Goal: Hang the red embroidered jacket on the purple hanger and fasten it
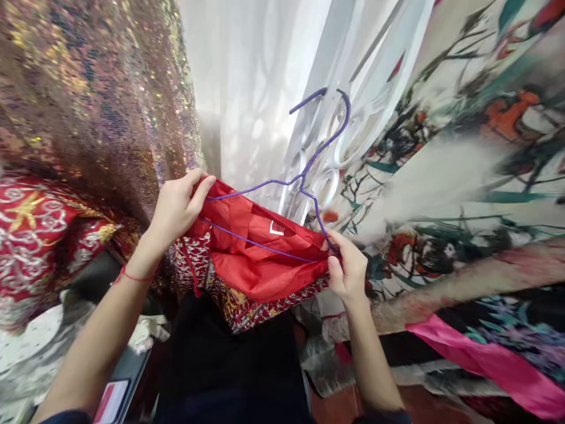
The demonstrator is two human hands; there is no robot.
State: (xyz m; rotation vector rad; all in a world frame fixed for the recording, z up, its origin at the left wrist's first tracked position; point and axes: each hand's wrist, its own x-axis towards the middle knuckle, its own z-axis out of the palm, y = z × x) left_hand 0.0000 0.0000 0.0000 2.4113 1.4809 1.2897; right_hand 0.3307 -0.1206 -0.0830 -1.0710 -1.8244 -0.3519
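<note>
Mid-frame, the left hand (174, 206) pinches the red garment (260, 259) at one shoulder; the right hand (348, 268) grips garment and purple hanger (309, 171) at the other. The hanger sits partly inside the neckline, its hook free, not yet hung.

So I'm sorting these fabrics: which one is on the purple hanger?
The red garment with silver-patterned outside, stretched between left hand and right hand. The sequin fabric and floral fabric hang apart.
</note>
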